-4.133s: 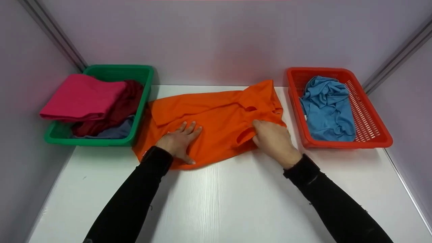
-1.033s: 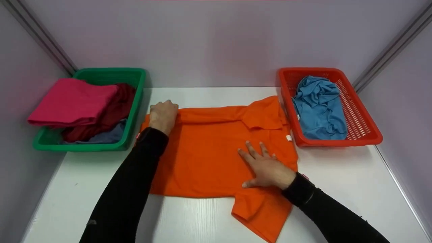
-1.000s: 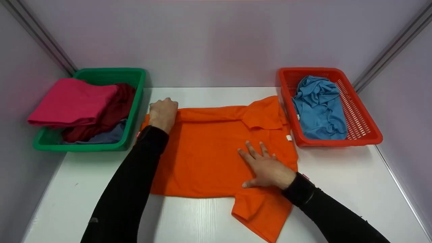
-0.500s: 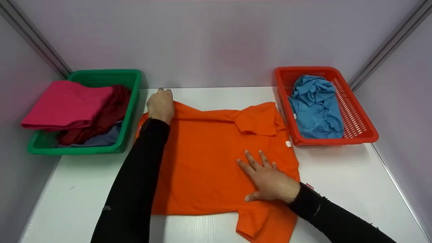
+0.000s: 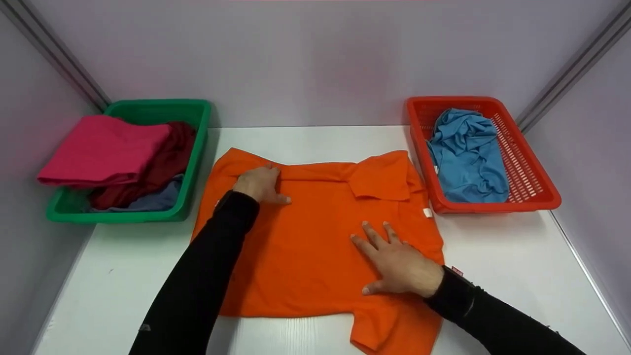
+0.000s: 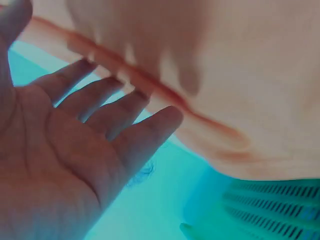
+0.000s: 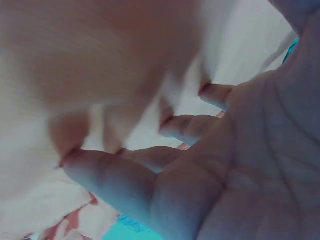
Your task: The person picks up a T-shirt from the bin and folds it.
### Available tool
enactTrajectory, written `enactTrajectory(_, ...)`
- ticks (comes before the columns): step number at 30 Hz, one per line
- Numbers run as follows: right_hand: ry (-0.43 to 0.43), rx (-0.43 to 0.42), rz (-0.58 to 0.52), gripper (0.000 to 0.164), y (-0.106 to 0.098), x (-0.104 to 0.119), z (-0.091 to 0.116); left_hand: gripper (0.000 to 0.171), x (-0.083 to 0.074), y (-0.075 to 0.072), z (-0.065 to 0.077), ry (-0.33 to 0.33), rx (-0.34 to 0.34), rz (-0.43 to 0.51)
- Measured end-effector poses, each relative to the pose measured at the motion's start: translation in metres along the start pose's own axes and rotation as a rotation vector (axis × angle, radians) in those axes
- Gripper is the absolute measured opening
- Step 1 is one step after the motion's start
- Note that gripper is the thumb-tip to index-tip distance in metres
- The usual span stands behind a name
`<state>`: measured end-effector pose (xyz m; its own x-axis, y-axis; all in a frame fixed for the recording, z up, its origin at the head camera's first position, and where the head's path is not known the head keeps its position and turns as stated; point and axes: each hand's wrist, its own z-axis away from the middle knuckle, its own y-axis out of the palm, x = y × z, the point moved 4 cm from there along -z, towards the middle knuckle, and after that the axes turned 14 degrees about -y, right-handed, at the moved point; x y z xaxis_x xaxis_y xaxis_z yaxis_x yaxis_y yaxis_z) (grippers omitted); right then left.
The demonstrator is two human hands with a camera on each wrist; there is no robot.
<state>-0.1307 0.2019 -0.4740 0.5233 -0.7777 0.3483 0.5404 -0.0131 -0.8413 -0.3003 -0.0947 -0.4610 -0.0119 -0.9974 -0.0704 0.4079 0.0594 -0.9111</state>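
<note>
An orange short-sleeved shirt point(image 5: 315, 246) lies spread on the table, its hem to the left and its collar end toward the right. One sleeve is folded back over the body at the far side; the other points toward me. My left hand point(image 5: 259, 185) is over the shirt's far left part, near a fold along the far edge. In the left wrist view its fingers point(image 6: 145, 135) are extended and hold nothing. My right hand point(image 5: 402, 266) rests spread on the shirt near the sleeve end, with fingertips point(image 7: 75, 157) on the cloth in the right wrist view.
At the back left stands a green basket point(image 5: 204, 128) with a folded pink cloth point(image 5: 106, 148), a dark red one and a grey-blue one. A red basket point(image 5: 542, 197) at the back right holds a crumpled blue garment point(image 5: 468, 158). White walls enclose the table.
The shirt has been opened out from its folded state and drawn nearer. My left hand has let go of its far left corner and moved right and nearer. My right hand, pinching cloth earlier, lies spread.
</note>
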Motion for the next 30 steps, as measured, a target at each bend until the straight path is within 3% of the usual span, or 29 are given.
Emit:
enactTrajectory(5,-0.025,-0.072,0.115,0.08,-0.029,-0.005,-0.009,0.105,0.004,0.013,0.002,0.024,0.05,0.04)
enactTrajectory(12,-0.003,-0.392,0.324,0.05,-0.074,-0.045,-0.047,0.104,0.006,0.018,0.003,0.026,0.059,0.051)
enactTrajectory(15,0.021,-0.463,0.373,0.044,-0.08,-0.063,-0.063,0.104,0.007,0.017,0.004,0.034,0.053,0.054)
enactTrajectory(18,0.031,-0.467,0.407,0.027,-0.081,-0.073,-0.076,0.104,0.007,0.017,0.005,0.047,0.048,0.047)
enactTrajectory(22,0.074,-0.395,0.418,0.015,-0.093,-0.079,-0.089,0.104,0.009,0.016,0.005,0.031,0.059,0.062)
enactTrajectory(26,0.136,-0.372,0.404,0.02,-0.128,-0.087,-0.101,0.104,0.011,0.017,0.005,0.009,0.066,0.085)
enactTrajectory(30,0.19,-0.449,0.38,0.02,-0.166,-0.094,-0.111,0.104,0.01,0.02,0.008,0.005,0.04,0.091)
